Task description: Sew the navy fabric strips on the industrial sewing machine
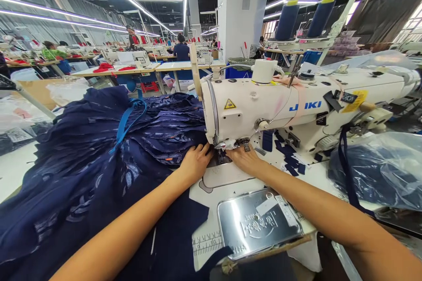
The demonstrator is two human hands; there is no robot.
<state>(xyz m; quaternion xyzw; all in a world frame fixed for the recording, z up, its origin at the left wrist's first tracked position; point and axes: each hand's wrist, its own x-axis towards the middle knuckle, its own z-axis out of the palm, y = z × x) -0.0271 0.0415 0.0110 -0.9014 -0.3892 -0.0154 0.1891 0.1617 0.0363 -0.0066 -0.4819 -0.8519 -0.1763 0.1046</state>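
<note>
A white sewing machine (244, 107) stands over the work surface, its needle area between my two hands. My left hand (197, 164) lies just left of the presser foot (220, 156), its bent fingers gripping the edge of a navy garment (165, 142). On the other side, my right hand (245, 160) reaches under the machine head with its fingers drawn together. Its fingertips are partly hidden, and I cannot make out what they pinch. A big pile of navy garments (82, 149), tied with a blue strip (124, 120), spreads out to the left.
Small navy fabric pieces (290, 158) lie right of the needle. A shiny metal plate (257, 224) sits near the front edge beside a printed ruler (207, 242). Plastic-wrapped navy cloth (379, 171) is at the right. Thread cones (286, 22) stand behind; people work at tables farther back.
</note>
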